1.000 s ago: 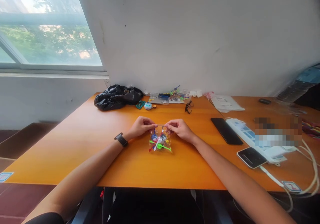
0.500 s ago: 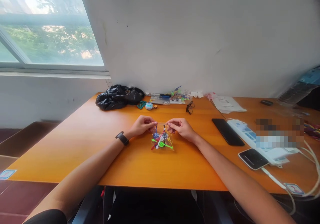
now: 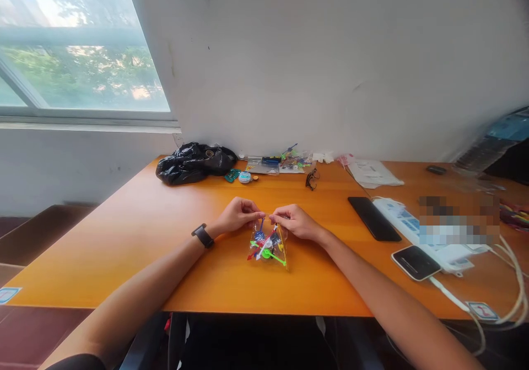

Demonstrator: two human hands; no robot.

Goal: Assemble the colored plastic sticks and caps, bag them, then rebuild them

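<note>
Clear bag of coloured bits sits mid-desk before you; your left hand and right hand pinch its top edge, fingertips nearly meeting, phone well off right

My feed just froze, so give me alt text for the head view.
The left hand and right hand pinch the top of a small clear bag of colourful parts at the middle of an orange table. A black plastic bag lies by the wall; a dark phone, a power strip and a second phone lie to the right.
</note>
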